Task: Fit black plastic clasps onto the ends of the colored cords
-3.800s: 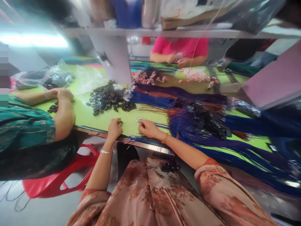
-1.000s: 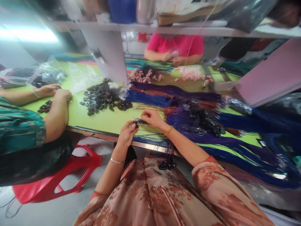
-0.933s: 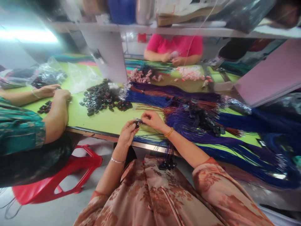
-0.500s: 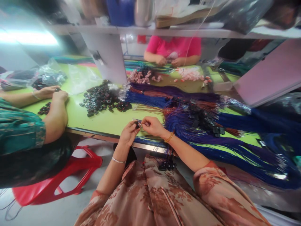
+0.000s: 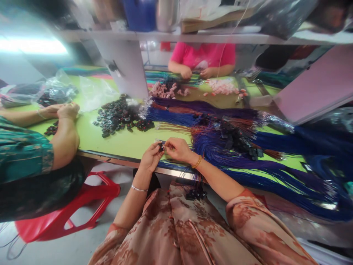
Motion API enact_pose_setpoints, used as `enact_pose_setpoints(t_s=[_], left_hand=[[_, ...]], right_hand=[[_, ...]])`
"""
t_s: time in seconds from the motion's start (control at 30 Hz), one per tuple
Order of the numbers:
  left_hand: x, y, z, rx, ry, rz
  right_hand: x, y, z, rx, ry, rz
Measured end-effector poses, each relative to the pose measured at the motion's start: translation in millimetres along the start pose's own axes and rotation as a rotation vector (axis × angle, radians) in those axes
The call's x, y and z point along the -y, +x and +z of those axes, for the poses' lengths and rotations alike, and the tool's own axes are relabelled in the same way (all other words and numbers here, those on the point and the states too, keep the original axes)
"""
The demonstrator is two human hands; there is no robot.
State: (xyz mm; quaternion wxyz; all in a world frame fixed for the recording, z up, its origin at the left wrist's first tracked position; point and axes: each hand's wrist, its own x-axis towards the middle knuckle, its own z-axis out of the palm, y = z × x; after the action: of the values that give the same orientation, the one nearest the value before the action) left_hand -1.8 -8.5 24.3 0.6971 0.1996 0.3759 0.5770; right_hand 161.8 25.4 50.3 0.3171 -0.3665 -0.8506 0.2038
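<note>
Near the front edge of the green table (image 5: 127, 145), my left hand (image 5: 150, 156) pinches a small black connector housing (image 5: 160, 147). My right hand (image 5: 178, 149) meets it from the right, thumb and forefinger closed on a thin wire whose end is at the housing; how far in it sits is too small to tell. Blue and purple wires (image 5: 212, 147) spread over the table to the right of my hands. Several black housings (image 5: 196, 194) on wires hang below the table edge, in front of my lap.
A heap of black housings (image 5: 116, 114) lies beyond my left hand. More wired housings (image 5: 237, 136) rest on the bundles at right. A co-worker's hands (image 5: 67, 109) work at left, above a red stool (image 5: 63, 209). Across the table, another person (image 5: 204, 59) sits by pink connectors (image 5: 223, 86).
My right hand has shifted very slightly left, closer to the housing. My left hand stays in place. The co-worker's hands at left have moved a little and closed together.
</note>
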Motion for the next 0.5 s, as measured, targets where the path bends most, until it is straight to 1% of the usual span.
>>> enact_pose_setpoints(t_s=[0.13,0.27,0.37,0.5], left_hand=[[3,1,0.7,-0.004,0.001,0.006],[8,3,0.5,-0.043,0.023,0.018],[11,3,-0.3,-0.087,0.022,0.043],[12,5,-0.2,-0.125,0.010,0.069]], right_hand=[[-2,0,3,0.028,-0.078,-0.075],[-6,-1,9,0.029,-0.125,-0.121],[-8,-2,10,0.036,-0.084,-0.103],[-7,-1,10,0.046,-0.077,-0.036]])
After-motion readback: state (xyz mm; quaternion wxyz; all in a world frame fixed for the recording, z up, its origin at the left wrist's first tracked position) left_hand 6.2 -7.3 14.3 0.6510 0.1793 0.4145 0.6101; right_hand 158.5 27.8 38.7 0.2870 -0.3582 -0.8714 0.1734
